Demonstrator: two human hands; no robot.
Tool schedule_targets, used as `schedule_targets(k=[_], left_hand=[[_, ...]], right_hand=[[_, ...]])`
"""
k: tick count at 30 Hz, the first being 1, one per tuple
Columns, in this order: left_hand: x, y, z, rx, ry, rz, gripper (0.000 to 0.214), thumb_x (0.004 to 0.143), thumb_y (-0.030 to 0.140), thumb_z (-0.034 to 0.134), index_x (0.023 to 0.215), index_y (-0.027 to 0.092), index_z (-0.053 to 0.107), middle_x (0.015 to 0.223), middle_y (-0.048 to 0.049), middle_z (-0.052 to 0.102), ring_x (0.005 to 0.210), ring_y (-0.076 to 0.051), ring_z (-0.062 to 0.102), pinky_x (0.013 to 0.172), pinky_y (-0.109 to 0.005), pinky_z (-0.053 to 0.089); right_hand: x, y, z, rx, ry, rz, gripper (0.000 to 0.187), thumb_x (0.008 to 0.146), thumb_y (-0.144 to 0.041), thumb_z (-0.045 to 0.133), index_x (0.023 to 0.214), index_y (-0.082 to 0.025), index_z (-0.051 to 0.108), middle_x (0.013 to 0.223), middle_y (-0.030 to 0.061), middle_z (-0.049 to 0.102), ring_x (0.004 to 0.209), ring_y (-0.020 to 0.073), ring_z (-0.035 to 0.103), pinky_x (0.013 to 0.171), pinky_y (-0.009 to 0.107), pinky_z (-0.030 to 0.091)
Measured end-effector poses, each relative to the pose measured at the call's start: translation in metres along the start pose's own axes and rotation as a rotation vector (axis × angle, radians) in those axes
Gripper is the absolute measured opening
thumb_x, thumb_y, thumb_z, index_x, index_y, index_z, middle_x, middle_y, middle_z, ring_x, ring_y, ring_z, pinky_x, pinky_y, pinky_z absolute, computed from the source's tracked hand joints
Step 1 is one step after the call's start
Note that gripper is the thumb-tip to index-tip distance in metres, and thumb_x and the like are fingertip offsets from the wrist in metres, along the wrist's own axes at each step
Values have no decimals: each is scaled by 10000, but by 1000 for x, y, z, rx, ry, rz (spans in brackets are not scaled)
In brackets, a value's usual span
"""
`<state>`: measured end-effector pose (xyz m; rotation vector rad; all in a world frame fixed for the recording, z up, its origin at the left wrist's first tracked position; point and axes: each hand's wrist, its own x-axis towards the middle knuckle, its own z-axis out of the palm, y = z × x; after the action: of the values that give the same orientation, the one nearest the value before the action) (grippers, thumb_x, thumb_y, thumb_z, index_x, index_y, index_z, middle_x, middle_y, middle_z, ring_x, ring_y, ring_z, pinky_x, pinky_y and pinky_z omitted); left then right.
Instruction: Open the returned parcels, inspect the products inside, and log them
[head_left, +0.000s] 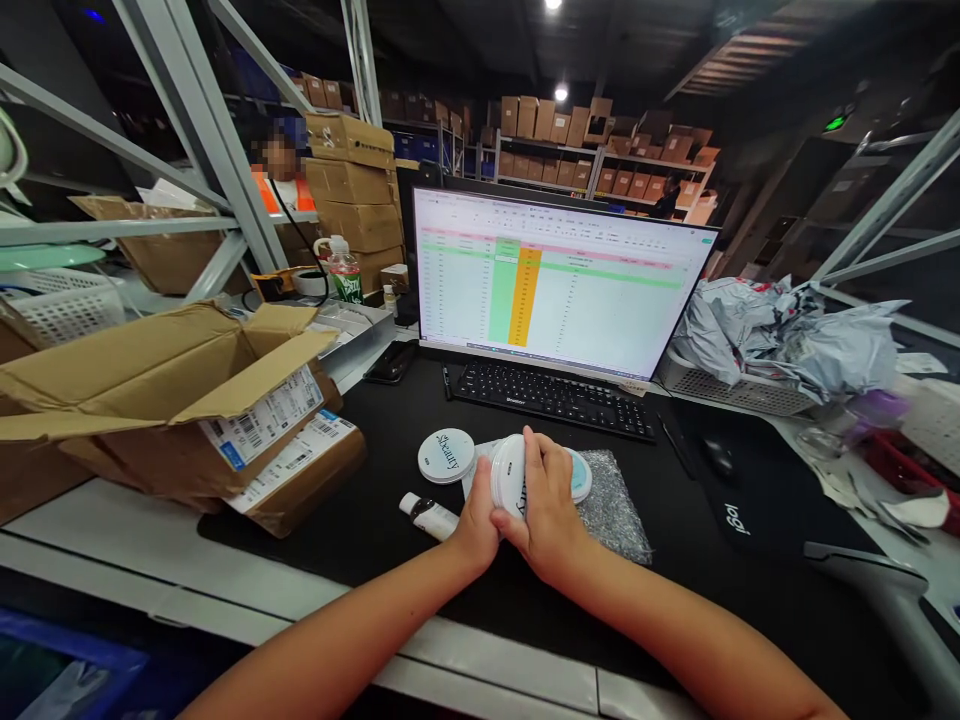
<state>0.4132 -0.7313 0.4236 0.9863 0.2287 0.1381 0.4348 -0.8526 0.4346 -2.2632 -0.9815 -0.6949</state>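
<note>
Between my left hand [478, 517] and my right hand [551, 500] is a round white lidded jar [508, 478], tilted on its edge. Both hands are closed around it, and my right fingers cover part of its dark lettering. On the black mat to the left lies a similar round white jar [446, 455] marked "beauty". A white tube with a dark band [431, 516] rests just left of my left hand. Behind my right hand, another round container with a pale blue top [579, 476] is partly hidden, beside a sheet of bubble wrap [615, 505].
A monitor [600, 290] showing a spreadsheet stands behind a black keyboard [555, 395]. Open cardboard boxes [172, 370] crowd the left. To the right are a mouse [718, 457], a barcode scanner [862, 563] and a basket [735, 388] of plastic bags. Someone in an orange vest [304, 195] is beyond the frame.
</note>
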Motion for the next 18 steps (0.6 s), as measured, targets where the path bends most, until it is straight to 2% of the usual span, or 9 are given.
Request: schedule_targets(k=[5,11,13,16,18], left_hand=[[-3,4,9,-34,54,-11,535,797,639,610,964,148,737,1060,-119,766,1254,-325,593,1177,-412,348],[-5,8,10,-144,-1,-82,509,798,595,603,980,134,718,980,-104,777,1175,-321,640,1074,-402,447],[-5,9,9,-142,23,-91,459,827,549,589,978,134,714,946,-91,777,1120,-299,665,1029,-373,472],[-6,16,9,-161,84,-119,339,863,461,586,903,147,706,831,-59,767,960,-249,709,897,-312,521],[-6,24,10,-188,52,-186,273,863,407,617,821,148,692,719,-44,738,786,-219,712,750,-285,538]], right_hand=[[1,1,-1,-50,10,-79,956,945,-591,477,1599,-157,-70,1404,214,305,1225,362,366,1036,599,399],[2,-5,-5,-133,45,-120,948,947,-572,461,1590,-78,-30,1380,239,304,1210,375,350,1022,598,398],[2,-7,-6,-154,58,-128,956,938,-575,468,1586,-62,-13,1380,246,308,1210,378,353,1017,595,400],[1,-9,-5,-201,78,-153,972,915,-574,501,1577,-32,39,1389,261,312,1219,388,356,1014,583,400],[1,-9,-5,-260,95,-210,957,899,-568,529,1561,-10,121,1401,276,317,1230,402,353,1016,577,394]])
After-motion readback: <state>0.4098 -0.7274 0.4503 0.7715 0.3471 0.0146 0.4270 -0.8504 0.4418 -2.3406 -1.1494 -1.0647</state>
